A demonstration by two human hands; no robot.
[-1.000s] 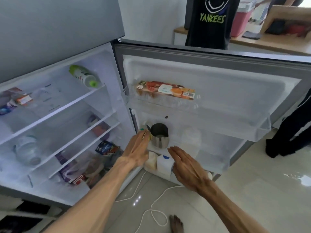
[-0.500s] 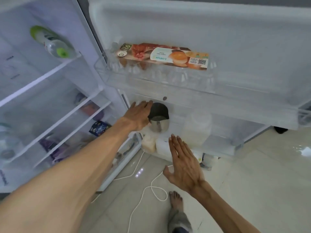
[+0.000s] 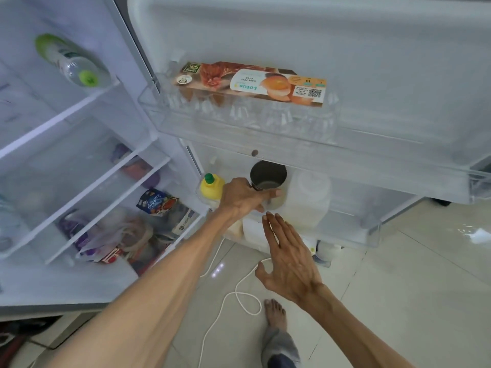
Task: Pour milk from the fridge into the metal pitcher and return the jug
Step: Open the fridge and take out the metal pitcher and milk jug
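Note:
The metal pitcher [image 3: 268,176] stands in the lower door shelf [image 3: 353,229] of the open fridge, dark inside. My left hand [image 3: 243,197] wraps around its left and front side, thumb across the front. Right beside it, to the right, stands the white translucent milk jug [image 3: 308,200], partly hidden under the upper door shelf. My right hand [image 3: 288,261] hovers open below and in front of the pitcher and jug, fingers spread, touching nothing.
A yellow lemon-shaped bottle with a green cap [image 3: 211,185] sits left of the pitcher. An egg carton [image 3: 252,85] lies in the upper door shelf. Fridge shelves at left hold a bottle [image 3: 71,63] and packets. A white cable [image 3: 239,296] and my foot [image 3: 275,312] are on the tiled floor.
The view has closed in on the door. My left hand has shifted from the pitcher's left side to wrapping around its front. My right hand has stayed open below.

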